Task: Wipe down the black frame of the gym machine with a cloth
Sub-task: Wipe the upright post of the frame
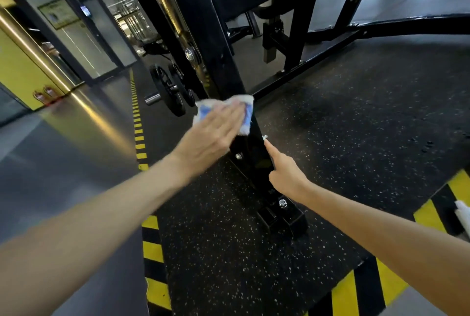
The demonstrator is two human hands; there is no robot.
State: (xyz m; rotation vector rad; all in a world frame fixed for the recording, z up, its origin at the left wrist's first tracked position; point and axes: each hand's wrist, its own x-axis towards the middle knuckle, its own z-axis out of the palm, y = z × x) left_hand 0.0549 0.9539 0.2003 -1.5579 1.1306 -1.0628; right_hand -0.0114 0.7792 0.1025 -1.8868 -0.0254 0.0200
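Cloth (pixel 243 101) – white with blue print, flat against the black frame (pixel 218 48) upright, low down near its foot. Left hand (pixel 216 127) on top of it, grip spread: fingers straight, palm pressing cloth to the post. Right hand (pixel 287 170) just below – index finger out along the post edge by a small bolt (pixel 264 137), other fingers curled, holding nothing. Speckled rubber floor (pixel 356 125) under the base, yellow-black hazard stripes (pixel 150 252) at its edge. Weight plates (pixel 166 92) behind, left of the post.
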